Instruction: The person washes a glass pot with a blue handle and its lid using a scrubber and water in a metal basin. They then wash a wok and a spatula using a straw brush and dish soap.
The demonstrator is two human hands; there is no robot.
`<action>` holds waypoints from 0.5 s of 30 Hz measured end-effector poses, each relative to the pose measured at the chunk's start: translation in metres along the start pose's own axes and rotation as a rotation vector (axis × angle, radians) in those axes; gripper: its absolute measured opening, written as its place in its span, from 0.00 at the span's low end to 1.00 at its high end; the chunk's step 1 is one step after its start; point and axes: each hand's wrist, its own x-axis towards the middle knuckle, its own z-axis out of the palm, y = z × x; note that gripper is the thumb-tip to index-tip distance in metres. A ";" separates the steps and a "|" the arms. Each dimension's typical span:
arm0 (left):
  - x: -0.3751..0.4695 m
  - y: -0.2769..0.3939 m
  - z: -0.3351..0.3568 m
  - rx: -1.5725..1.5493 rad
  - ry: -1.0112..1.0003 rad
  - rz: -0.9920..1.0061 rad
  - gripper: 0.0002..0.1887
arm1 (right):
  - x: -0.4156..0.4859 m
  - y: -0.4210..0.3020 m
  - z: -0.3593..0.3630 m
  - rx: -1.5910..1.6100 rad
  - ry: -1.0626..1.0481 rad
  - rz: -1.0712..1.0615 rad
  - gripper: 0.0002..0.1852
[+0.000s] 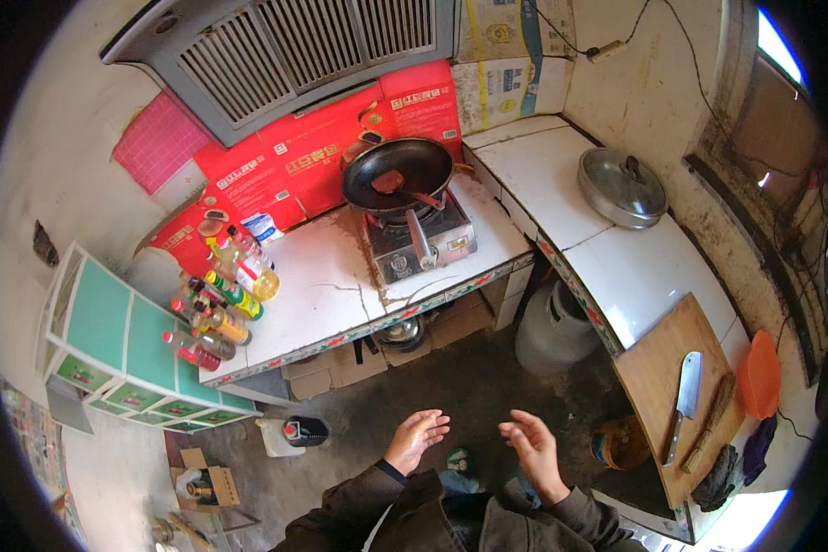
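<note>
My left hand [416, 442] and my right hand [535, 452] are raised in front of my body above the floor. Both are bare, with the fingers loosely curled and a gap between the two hands. Neither touches anything. Beyond them, on the white tiled counter [321, 290], a black wok [400, 172] sits on a gas stove [424, 238]. A ladle [390, 182] lies inside the wok, and the wok's metal handle points towards me. To my right a wooden cutting board [655, 359] bears a cleaver [686, 393] and a straw brush [711, 421].
Several bottles [231, 297] crowd the counter's left end beside a green cabinet [100, 314]. A lidded pan [622, 188] rests on the right counter, above a gas cylinder [553, 331]. An orange basin [759, 376] leans by the board. A range hood [303, 52] hangs over the stove.
</note>
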 end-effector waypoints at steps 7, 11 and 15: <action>0.066 0.059 0.004 -0.077 -0.051 0.053 0.15 | 0.083 0.001 0.016 0.052 -0.019 0.199 0.18; 0.100 0.110 0.013 -0.097 -0.021 0.165 0.18 | 0.163 -0.024 0.043 0.161 -0.120 0.136 0.22; 0.144 0.160 0.023 -0.155 -0.001 0.256 0.24 | 0.241 -0.058 0.086 0.274 -0.299 0.142 0.29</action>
